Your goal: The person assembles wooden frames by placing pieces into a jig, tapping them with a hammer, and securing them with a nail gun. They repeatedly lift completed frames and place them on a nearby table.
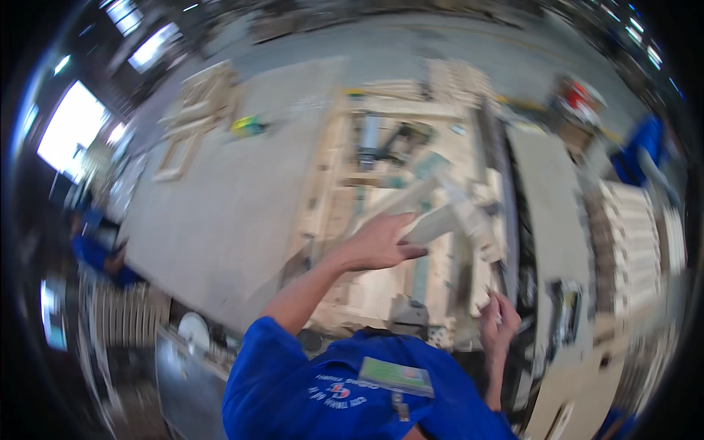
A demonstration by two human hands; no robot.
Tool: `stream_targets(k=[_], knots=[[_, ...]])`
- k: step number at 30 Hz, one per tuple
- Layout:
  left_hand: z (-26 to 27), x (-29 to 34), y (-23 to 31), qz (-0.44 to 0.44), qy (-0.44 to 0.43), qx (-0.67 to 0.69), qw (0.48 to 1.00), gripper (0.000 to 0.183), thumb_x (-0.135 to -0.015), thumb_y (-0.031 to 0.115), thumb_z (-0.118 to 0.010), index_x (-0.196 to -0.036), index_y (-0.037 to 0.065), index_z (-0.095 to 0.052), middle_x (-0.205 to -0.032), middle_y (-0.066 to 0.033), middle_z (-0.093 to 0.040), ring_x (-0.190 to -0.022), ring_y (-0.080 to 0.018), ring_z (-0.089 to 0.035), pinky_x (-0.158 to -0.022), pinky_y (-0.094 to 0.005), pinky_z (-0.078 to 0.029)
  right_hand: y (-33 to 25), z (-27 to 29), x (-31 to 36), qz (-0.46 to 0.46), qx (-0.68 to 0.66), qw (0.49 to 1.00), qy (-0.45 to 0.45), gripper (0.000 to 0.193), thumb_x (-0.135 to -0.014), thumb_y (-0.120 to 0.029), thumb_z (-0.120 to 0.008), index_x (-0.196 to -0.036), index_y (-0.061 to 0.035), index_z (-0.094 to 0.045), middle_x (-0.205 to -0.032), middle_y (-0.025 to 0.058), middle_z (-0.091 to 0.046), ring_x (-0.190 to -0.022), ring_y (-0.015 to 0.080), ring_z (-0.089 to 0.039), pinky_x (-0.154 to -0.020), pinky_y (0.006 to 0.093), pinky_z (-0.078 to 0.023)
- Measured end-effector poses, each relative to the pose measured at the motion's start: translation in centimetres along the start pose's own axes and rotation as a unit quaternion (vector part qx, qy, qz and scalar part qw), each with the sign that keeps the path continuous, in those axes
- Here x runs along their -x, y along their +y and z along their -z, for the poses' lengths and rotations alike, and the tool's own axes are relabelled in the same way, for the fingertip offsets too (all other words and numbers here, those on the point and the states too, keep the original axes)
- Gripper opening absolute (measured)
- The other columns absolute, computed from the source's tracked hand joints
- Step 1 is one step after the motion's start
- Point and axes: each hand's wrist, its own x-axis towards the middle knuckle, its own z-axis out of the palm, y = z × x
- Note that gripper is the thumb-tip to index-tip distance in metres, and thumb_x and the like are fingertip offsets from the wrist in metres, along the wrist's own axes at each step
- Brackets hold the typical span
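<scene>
My left hand [378, 243] is closed on a pale wooden frame [434, 224], its fingers on top and the thumb below. The frame is tilted over the workbench, and its far corner is smeared by motion. Lower right, my right hand [500, 323] is half closed near the bench's right edge. Small thin pieces [487, 295] stick out at its fingertips, too blurred to name. Under the frame lie pale boards [378, 297] and a greenish strip [420, 275].
A broad pale tabletop [257, 176] extends left, with wooden frames [198, 95] and a yellow-green tool [248, 126] on it. Grey and dark tools [370, 143] lie at the bench's far side. Stacked wooden parts [627, 242] stand right. People in blue [95, 253] are at both sides.
</scene>
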Motion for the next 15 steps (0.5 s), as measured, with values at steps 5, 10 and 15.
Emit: stream_targets(k=[5, 10, 15], knots=[[7.2, 8.4, 2.5, 0.078, 0.204, 0.267, 0.939, 0.052, -0.096, 0.030, -0.082, -0.133, -0.003, -0.068, -0.096, -0.0057, -0.072, -0.077, -0.0104, -0.064, -0.067, -0.0300, -0.054, 1.2, -2.1, 0.2, -0.044, -0.062, 0.990, -0.115, 0.024, -0.109, -0.013, -0.062, -0.115, 0.0048, -0.076, -0.085, 0.0089, -0.073, -0.069, 0.0124, -0.066, -0.062, 0.0272, -0.053], [6.6, 17.9, -3.4, 0.142, 0.481, 0.455, 0.736, 0.027, -0.098, 0.024, -0.078, -0.114, 0.006, -0.066, -0.076, 0.0023, -0.058, -0.058, -0.0074, -0.054, -0.051, -0.0250, -0.047, 1.7, -4.2, -0.3, -0.003, -0.044, 0.976, -0.213, 0.024, -0.108, -0.015, -0.064, -0.112, 0.0047, -0.075, -0.074, 0.0072, -0.069, -0.067, 0.0125, -0.066, -0.063, 0.0285, -0.053], [5.2, 27.3, -12.2, 0.053, 0.570, 0.634, 0.519, 0.017, -0.101, 0.024, -0.073, -0.097, 0.016, -0.059, -0.067, 0.0059, -0.048, -0.050, -0.0066, -0.046, -0.039, -0.0238, -0.036, -0.3, -6.6, -0.7, -0.018, -0.029, 0.963, -0.266, 0.020, -0.107, -0.013, -0.066, -0.110, 0.0037, -0.076, -0.075, 0.0086, -0.070, -0.068, 0.0140, -0.069, -0.063, 0.0293, -0.055]])
